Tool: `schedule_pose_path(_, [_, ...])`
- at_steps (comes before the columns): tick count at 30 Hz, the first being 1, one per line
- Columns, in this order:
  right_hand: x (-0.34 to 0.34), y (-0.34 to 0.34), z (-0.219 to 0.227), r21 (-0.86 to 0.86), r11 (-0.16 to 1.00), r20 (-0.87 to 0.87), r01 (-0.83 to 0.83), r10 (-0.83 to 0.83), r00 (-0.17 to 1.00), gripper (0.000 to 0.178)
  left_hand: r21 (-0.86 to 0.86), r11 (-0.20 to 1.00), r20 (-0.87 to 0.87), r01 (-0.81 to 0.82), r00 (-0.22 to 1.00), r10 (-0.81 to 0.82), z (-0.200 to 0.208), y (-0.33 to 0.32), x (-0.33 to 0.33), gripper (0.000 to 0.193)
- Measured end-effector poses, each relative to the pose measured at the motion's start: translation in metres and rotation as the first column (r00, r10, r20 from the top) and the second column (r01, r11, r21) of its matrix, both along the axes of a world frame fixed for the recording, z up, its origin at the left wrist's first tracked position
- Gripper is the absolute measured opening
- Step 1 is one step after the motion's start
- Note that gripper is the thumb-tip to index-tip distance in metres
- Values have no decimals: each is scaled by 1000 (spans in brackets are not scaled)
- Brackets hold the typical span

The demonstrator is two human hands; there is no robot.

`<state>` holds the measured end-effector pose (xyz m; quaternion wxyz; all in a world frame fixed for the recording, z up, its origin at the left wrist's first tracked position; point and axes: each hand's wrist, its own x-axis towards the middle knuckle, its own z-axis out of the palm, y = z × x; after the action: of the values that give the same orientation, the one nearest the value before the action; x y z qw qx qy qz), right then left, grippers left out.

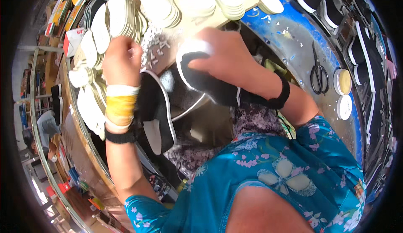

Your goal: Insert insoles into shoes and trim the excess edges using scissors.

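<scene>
The right hand (pixel 226 52) has its grip clamped on a black fabric slip-on shoe with a white rubber sole edge (pixel 210 80), fingers curled over the toe end while the heel runs toward the wrist, which wears a black band. The shoe sits just above a shiny metal form (pixel 189 103) in front of the person's body. It looks light and soft in the upper, so it should flex under the fingers; the rubber rim is likely the stiffer, surer place to take hold.

The left hand (pixel 121 59) is closed into a fist up among stacked pale cream insoles (pixel 119 13); whether it pinches one cannot be told. Its wrist carries a yellow wrap. Just beside that forearm lies a second black shoe with a white lining (pixel 157 119), opening upward.

Further right, on the blue-edged metal counter (pixel 294 40), lie black scissors (pixel 319 73) and two small round white tins (pixel 343 92), one showing yellowish paste, the other closed or turned over.
</scene>
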<state>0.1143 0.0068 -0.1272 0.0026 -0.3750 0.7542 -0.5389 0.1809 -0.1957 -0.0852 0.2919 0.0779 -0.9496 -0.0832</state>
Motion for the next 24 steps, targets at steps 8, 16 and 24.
schedule_pose_path(8, [-10, 2, 0, 23, 1000, 221, 7, -12, 975, 41, 471, 862, 46, 186, 971, -235, 9, 51, 23, 5])
schedule_pose_path(16, [0, -3, 7, 26, 1000, 291, -6, -2, 957, 38, 381, 910, 30, 162, 982, -187, 1, 64, 36, 7])
schedule_pose_path(24, [14, -8, 4, -13, 997, -179, 74, -76, 981, 39, 96, 990, 70, 103, 992, -110, 0, 75, 38, 6])
